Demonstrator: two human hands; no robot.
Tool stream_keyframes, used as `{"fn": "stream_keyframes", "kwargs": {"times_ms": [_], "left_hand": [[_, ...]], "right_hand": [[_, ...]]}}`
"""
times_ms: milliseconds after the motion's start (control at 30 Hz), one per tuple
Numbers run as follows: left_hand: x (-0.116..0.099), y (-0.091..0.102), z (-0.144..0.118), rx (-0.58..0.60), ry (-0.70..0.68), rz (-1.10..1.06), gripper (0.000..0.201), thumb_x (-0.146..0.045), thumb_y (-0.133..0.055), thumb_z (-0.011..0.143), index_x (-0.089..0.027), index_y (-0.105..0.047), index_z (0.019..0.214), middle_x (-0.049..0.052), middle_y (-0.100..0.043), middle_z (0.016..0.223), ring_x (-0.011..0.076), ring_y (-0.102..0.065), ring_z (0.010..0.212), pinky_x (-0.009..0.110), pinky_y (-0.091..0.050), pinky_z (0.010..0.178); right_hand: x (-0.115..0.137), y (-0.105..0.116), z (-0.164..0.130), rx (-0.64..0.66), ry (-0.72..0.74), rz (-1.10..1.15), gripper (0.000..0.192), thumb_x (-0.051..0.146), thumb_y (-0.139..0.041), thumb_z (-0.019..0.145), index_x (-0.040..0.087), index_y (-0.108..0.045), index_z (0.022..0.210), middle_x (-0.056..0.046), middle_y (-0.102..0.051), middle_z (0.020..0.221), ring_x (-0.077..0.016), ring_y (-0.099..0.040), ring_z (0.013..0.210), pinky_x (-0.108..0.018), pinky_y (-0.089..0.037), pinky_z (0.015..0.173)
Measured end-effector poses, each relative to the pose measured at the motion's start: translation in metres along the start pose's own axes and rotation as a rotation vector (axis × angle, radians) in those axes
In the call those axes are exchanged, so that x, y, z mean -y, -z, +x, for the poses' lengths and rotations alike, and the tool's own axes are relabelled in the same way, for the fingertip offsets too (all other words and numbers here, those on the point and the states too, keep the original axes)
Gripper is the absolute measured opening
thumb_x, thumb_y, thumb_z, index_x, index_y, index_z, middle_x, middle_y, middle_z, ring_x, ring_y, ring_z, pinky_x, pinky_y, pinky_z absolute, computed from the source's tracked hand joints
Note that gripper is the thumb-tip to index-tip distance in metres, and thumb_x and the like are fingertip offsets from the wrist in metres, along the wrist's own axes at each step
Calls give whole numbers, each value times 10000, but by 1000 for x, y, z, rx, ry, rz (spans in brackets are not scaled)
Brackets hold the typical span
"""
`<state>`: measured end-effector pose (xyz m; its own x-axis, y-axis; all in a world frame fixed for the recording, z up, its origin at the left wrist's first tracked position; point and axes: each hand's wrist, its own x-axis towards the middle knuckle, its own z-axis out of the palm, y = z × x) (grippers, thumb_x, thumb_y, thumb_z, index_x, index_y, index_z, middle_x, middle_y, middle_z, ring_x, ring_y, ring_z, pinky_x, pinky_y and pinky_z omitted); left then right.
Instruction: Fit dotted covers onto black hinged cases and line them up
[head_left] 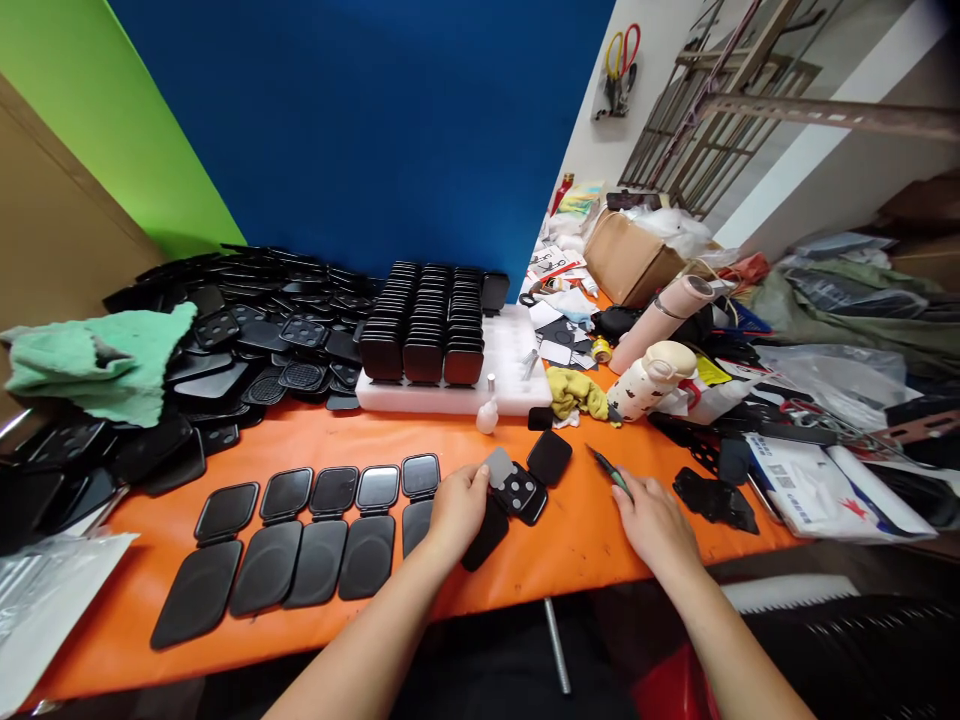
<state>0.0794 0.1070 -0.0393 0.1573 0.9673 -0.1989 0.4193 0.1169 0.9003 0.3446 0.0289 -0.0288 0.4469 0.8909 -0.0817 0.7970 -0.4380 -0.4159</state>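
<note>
Big orange table (570, 545) has bare space between the hands near its front edge. Left hand (456, 508) pinches a black perforated plate (520, 491) mid-table, right of the rows of black pads (315, 535); right hand (654, 520) loosely curls round green tweezers (609, 470), tip clear of the plate.

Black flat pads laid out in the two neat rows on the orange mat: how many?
10. Back row of five runs from left to the left hand; front row of five sits below, its last pad partly hidden by that hand.
</note>
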Motion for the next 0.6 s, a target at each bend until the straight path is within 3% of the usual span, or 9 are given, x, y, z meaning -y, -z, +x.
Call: {"fn": "stream_keyframes", "kwargs": {"times_ms": [100, 167, 233, 300, 433, 600], "left_hand": [[-1, 0, 0, -13, 25, -66, 322, -352, -422, 833, -178, -644, 676, 55, -662, 674, 220, -601, 686, 285, -394, 634], [-2, 1, 0, -23, 49, -125, 329, -363, -418, 828, -173, -632, 665, 55, -657, 667, 222, -603, 682, 293, -404, 648], [-2, 1, -1, -24, 79, -195, 338, -384, -419, 822, -167, -624, 664, 57, -657, 666, 223, -609, 684, 301, -418, 661], [-2, 1, -3, -20, 111, -270, 337, -406, -431, 813, -161, -624, 686, 57, -659, 671, 222, -616, 692, 304, -433, 670], [-5, 0, -9, 3, 178, -426, 305, -411, -457, 798, -156, -613, 737, 54, -668, 704, 209, -633, 701, 300, -467, 661], [-8, 1, -12, 2, 233, -582, 278, -421, -506, 780, -159, -599, 781, 60, -686, 772, 206, -651, 725, 315, -496, 684]], "right_hand": [[28, -10, -19, -134, 141, 30, 384, 397, -377, 875, 184, -588, 1115, -168, -523, 1150, -354, -428, 1119, -491, -316, 943], [51, -23, -38, 8, 181, 231, 366, 430, -373, 884, 195, -619, 1019, -138, -591, 1050, -297, -529, 1003, -421, -394, 891], [72, -39, -56, 301, 71, 483, 355, 493, -426, 853, 214, -630, 930, -86, -635, 870, -237, -601, 767, -356, -477, 704], [88, -55, -67, 448, -46, 637, 379, 525, -432, 833, 204, -604, 939, -47, -613, 753, -171, -567, 548, -299, -460, 498], [104, -70, -67, 510, -120, 729, 382, 518, -469, 799, 185, -531, 974, 7, -577, 669, -83, -448, 370, -208, -337, 332], [106, -67, -60, 531, -149, 793, 313, 497, -483, 775, 199, -434, 696, 61, -510, 500, -45, -352, 317, -163, -236, 306]]}}
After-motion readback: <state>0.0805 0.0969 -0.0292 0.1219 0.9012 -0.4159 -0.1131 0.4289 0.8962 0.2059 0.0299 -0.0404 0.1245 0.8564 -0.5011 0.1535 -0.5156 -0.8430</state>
